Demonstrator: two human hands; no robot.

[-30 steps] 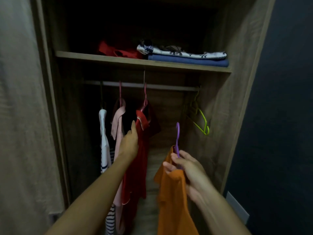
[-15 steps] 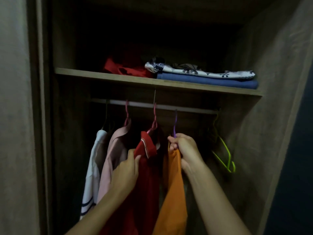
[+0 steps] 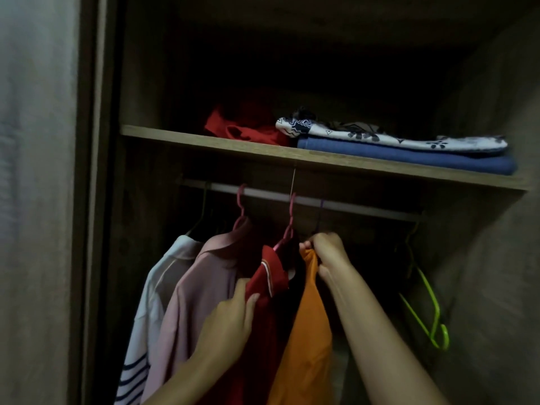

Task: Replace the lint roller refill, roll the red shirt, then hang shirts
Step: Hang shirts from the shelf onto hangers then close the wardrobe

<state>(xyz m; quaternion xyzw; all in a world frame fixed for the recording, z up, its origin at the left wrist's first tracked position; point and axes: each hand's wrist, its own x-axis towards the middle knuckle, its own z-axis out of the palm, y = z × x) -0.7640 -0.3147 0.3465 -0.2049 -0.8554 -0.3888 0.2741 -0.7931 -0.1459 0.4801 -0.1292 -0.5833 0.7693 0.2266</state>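
Inside a dim wardrobe, an orange shirt [image 3: 306, 340] hangs on a purple hanger [image 3: 320, 211] whose hook is over the white rail [image 3: 365, 210]. My right hand [image 3: 328, 252] grips the hanger's neck and the shirt's collar just below the rail. To its left a red shirt [image 3: 268, 276] hangs on a pink hanger [image 3: 289, 226]. My left hand [image 3: 230, 320] holds the red shirt's shoulder, keeping it to the left of the orange one.
A pink shirt [image 3: 201, 287] and a white striped shirt [image 3: 152, 293] hang further left. An empty green hanger [image 3: 426, 305] hangs at the rail's right end. The shelf [image 3: 204, 143] above carries red cloth [image 3: 242, 127] and folded blue and patterned fabric [image 3: 403, 156].
My right hand lifted the orange shirt from waist height up to the rail, and the purple hook now sits over it. My left hand stayed on the red shirt. The camera tilted upward.
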